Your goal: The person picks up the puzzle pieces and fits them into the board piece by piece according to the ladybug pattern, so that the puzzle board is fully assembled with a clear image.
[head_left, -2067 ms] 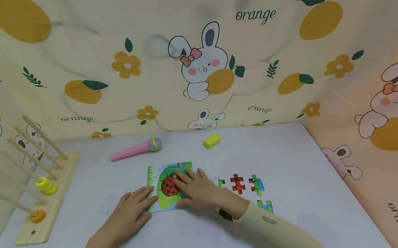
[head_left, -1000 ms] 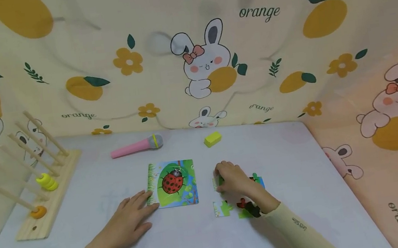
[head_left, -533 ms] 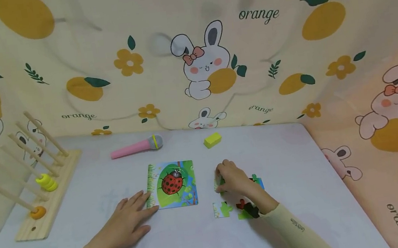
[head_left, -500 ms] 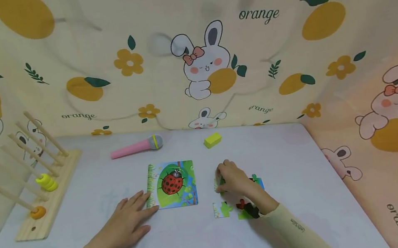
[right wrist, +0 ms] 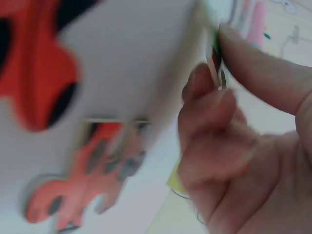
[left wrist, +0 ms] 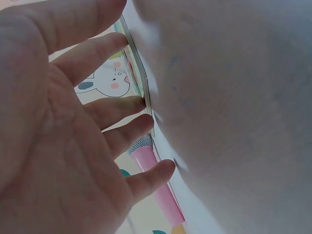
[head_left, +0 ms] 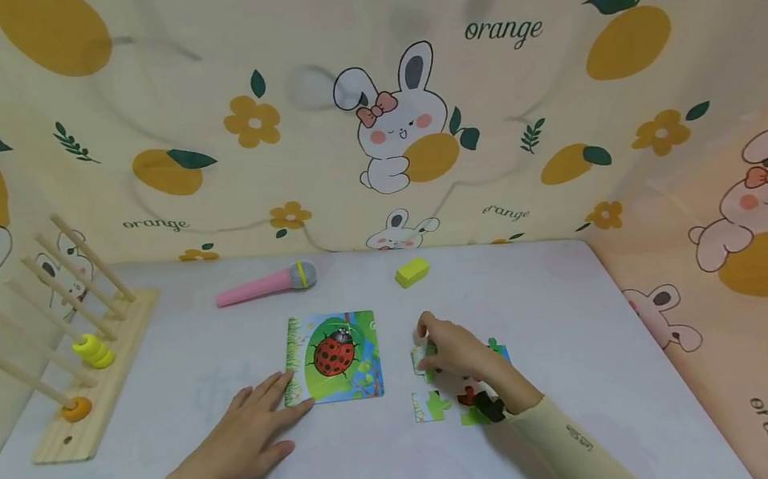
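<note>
1. The left hand [head_left: 252, 431] is low on the table [head_left: 371, 476], fingers wide. Its fingertips touch the ladybug picture [head_left: 334, 357] near its left edge and near left corner.
2. Nearer than the right hand's fingers, a green puzzle piece [head_left: 431, 406] lies flat, with white table around it. A red and green piece [head_left: 476, 415] is partly hidden under the wrist.
3. The right hand [head_left: 455, 347] has its fingers narrow: thumb and fingertips pinch a thin puzzle piece [right wrist: 215, 56]. To their right, a blue piece [head_left: 503, 350] peeks out.
4. The ladybug picture lies between both hands' fingers. A strip of table past its right edge leaves room beside the pinching fingers.
5. Well left of the left fingers is a wooden rack [head_left: 55, 453] with sticks, yellow rings [head_left: 93, 351] and an orange ring [head_left: 76, 408].
6. Farther than all the fingers lie a pink microphone [head_left: 262, 286] and a yellow block [head_left: 413, 272].
7. The far table edge meets a bunny cloth [head_left: 298, 32]. The right edge is well apart from the right fingers.
</note>
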Tool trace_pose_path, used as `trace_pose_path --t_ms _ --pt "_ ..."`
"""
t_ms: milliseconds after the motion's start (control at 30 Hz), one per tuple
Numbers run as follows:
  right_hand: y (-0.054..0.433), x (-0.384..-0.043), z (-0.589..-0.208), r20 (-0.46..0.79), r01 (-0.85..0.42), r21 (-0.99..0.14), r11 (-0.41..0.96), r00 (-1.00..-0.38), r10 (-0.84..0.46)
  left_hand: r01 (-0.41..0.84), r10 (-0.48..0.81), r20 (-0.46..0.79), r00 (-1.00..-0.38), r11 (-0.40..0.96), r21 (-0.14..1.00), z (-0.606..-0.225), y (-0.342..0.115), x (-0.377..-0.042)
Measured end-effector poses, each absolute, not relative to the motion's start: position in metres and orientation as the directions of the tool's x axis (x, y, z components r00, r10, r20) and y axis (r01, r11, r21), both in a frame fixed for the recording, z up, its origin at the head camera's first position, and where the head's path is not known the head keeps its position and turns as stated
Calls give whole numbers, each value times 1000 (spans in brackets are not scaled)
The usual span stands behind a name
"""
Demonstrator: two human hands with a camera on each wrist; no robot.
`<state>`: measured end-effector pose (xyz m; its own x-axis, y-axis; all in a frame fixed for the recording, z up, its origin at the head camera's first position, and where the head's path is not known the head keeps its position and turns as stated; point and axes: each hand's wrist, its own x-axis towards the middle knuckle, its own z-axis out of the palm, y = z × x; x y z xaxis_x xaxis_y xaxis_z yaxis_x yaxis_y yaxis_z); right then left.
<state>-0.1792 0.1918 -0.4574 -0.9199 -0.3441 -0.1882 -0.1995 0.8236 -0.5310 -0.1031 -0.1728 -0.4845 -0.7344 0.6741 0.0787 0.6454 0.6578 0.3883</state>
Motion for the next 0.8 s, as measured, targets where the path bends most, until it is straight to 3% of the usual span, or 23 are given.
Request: trace_pose_path --t_ms 300,467,667,800 --pt "156 -191 -447 35 -391 -577 717 -889 -457 639 672 62 -738 666 385 -484 -170 -104" --pt "117 -208 -455 11 -432 -651 624 -827 -562 645 672 76 -736 664 378 -484 -171 -104" --pt "77 -220 -465 -33 -485 -655 580 -748 -663 652 677 84 -731 657 379 -487 -171 -104" --pt "60 -226 -467 -58 -471 -670 573 -737 -673 651 674 90 -733 659 376 -488 -170 -104"
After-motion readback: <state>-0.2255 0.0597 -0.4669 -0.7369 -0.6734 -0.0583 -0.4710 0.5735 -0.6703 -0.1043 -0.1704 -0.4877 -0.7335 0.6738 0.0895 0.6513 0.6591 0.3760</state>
